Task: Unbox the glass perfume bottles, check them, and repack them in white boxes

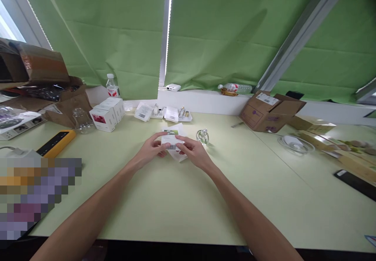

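Note:
Between my two hands I hold a small white box point(170, 139) with a barcode on the side facing me. My left hand point(152, 147) grips its left end, thumb on the front. At the right end my right hand point(190, 148) pinches it the same way. A white paper sheet point(178, 127) lies under and behind the box, partly covered by my hands. Just right of my right hand a clear glass bottle point(202, 136), looking like a perfume bottle, stands on the pale green table point(164, 202).
Small bottles in white trays point(188, 117) stand at the back. White boxes point(106, 114), a plastic jar point(82, 121) and a yellow-black power strip point(55, 143) are at left. On the right are an open cardboard box point(264, 112), a clear round container point(295, 144) and a black slab point(355, 183).

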Available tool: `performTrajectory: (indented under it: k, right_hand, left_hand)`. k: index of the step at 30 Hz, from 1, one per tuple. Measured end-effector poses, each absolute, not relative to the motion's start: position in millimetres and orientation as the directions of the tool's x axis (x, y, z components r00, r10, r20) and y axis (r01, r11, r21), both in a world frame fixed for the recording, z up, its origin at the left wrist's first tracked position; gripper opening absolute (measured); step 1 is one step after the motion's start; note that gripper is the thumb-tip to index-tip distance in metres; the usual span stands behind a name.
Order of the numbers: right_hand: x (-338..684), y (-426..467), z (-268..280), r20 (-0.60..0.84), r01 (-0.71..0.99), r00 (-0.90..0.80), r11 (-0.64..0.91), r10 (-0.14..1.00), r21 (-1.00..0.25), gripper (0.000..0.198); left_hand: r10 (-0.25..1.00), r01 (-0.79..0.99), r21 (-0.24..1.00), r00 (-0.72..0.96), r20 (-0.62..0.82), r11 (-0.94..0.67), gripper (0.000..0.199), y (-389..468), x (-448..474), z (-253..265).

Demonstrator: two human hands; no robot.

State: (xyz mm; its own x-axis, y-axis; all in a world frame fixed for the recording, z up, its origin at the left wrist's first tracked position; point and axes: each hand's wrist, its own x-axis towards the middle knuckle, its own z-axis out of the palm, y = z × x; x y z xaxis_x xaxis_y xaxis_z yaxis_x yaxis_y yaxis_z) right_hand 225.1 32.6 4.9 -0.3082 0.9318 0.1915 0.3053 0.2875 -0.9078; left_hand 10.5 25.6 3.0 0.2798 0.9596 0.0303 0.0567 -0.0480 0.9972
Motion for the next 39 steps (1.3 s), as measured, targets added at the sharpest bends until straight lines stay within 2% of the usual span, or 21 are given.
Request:
performTrajectory:
  k: [12,21,24,27,29,31,35,39]
  right_hand:
    - [224,31,4,0.192,0.297,-0.344,0.300,0.919,-0.907,0.051]
    - [223,28,4,0.201,0.375,-0.341,0.329,0.918,-0.867,0.068]
    - [223,30,1,0.227,0.435,-0.347,0.370,0.910,-0.821,0.055]
    - [224,31,-1,0.249,0.522,-0.366,0.419,0.897,-0.743,0.037]
    - [224,31,-2,0.261,0.574,-0.385,0.451,0.885,-0.684,0.034]
    - [225,30,0,0.267,0.624,-0.417,0.487,0.869,-0.611,0.034]
    - [226,27,4,0.224,0.689,-0.470,0.513,0.854,-0.511,0.034]
    - [226,24,7,0.140,0.726,-0.513,0.515,0.847,-0.456,0.045]
  left_hand:
    - [0.970,0.060,0.997,0.239,0.040,-0.056,0.058,26,11,3]
    - [0.991,-0.020,0.996,0.102,0.090,-0.088,0.049,30,9,7]
    - [0.997,-0.050,0.996,0.029,0.073,-0.071,0.053,33,5,6]
    - [0.999,-0.071,0.997,-0.035,0.039,-0.041,0.067,35,1,6]
    - [0.996,-0.074,0.997,-0.087,0.018,-0.024,0.074,37,-1,6]
    - [0.990,-0.067,0.998,-0.140,-0.026,0.017,0.071,39,-4,6]
    - [0.964,0.052,0.993,-0.250,-0.090,0.106,0.053,44,-14,5]
    - [0.941,0.362,0.929,-0.333,0.054,0.075,0.046,49,-33,1]
